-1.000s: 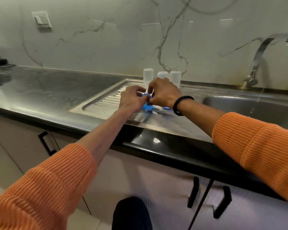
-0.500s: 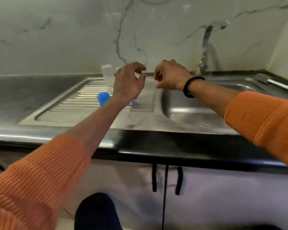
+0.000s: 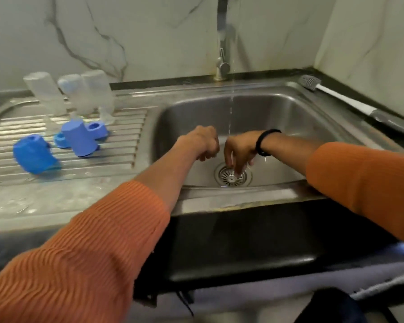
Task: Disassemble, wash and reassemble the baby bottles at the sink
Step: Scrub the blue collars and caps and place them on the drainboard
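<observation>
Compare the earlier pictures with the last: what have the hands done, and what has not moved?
Both hands left the blue caps on the drainboard and moved right into the sink basin. The left hand is curled, the right hand holds something small and clear under the running water. The clear bottles and blue caps stayed put.

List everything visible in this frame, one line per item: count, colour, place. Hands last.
Clear bottle bodies: three, translucent, upside down at the back of the draining board.
Blue caps: two large, on the draining board; smaller blue rings beside them, count unclear.
Sink: one, steel, with drain strainer.
Tap: one, steel, running a thin stream.
Bottle brush: one, grey head, white handle, on the sink's right rim.
Left hand: closed, over the basin; contents hidden.
Right hand: black wristband, fingers down near the strainer; any held part unclear.
</observation>
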Demonstrator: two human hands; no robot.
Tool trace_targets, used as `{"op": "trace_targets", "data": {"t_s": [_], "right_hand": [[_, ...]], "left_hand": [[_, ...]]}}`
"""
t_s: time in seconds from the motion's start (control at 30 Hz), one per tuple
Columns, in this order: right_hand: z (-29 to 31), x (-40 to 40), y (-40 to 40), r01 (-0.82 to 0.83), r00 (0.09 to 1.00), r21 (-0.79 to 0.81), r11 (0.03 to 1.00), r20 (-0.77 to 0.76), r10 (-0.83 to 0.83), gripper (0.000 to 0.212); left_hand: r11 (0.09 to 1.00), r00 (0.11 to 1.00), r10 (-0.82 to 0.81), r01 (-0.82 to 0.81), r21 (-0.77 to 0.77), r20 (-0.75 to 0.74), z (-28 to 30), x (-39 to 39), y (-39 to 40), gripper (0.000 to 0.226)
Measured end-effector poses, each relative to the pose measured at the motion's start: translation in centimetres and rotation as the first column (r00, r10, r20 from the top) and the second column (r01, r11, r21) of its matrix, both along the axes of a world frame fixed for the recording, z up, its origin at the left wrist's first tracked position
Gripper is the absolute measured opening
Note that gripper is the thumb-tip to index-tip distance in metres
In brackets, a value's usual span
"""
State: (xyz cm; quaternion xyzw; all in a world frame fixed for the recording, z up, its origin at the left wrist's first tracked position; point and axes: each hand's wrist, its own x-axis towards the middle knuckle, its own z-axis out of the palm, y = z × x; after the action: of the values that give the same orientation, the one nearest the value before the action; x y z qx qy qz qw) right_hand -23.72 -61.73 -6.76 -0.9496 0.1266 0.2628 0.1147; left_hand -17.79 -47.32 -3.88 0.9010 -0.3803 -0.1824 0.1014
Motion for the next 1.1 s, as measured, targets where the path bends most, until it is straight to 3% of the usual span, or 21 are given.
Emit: {"op": "trace_targets", "data": {"t_s": [0.1,0.23,0.37,0.47,0.53,0.77,0.93,1.03,1.1], "right_hand": [[-2.1,0.4,0.1,0.035,0.994,0.104,0.994,-0.110,-0.023,0.036],[-3.0,0.8,1.1,0.014,0.991,0.188,0.982,-0.133,0.011,0.032],[-2.4,1.1,2.2,-0.035,0.988,0.291,0.956,-0.135,0.077,0.050],[-2.4,0.8,3.4,-0.096,0.968,0.326,0.940,-0.191,0.165,0.035],[-2.6,0.8,4.0,-0.105,0.962,0.316,0.943,-0.208,0.177,0.026],[-2.3,0.7,4.4,0.031,0.930,0.323,0.946,-0.356,0.091,0.034],[-1.8,1.0,2.8,0.069,0.980,0.285,0.956,-0.198,-0.012,0.040],[-0.7,1.4,1.1,0.150,0.986,0.259,0.954,0.035,-0.165,0.030],[0.0,1.7,-0.6,0.251,0.916,0.291,0.923,0.236,-0.324,0.026]], "left_hand": [[0.999,0.999,0.032,-0.032,0.020,-0.018,-1.2,1.6,-0.4,0.022],[0.997,0.997,0.054,-0.051,0.051,-0.063,-1.4,2.9,0.2,0.024],[0.978,0.990,0.028,0.002,0.208,-0.141,-1.8,3.0,-0.2,0.024],[0.958,0.986,0.023,0.026,0.287,-0.166,-2.0,2.8,-0.4,0.022],[0.955,0.986,0.019,0.031,0.294,-0.166,-2.0,2.7,-0.4,0.023],[0.975,0.990,0.035,-0.004,0.224,-0.138,-2.0,2.8,-0.4,0.023],[0.978,0.985,0.058,-0.023,0.207,-0.161,-1.9,2.9,-0.6,0.024],[0.986,0.993,0.064,-0.048,0.162,-0.100,-2.0,3.0,-0.7,0.026],[0.993,0.995,0.079,-0.074,0.096,-0.056,-2.0,3.0,-0.8,0.027]]}}
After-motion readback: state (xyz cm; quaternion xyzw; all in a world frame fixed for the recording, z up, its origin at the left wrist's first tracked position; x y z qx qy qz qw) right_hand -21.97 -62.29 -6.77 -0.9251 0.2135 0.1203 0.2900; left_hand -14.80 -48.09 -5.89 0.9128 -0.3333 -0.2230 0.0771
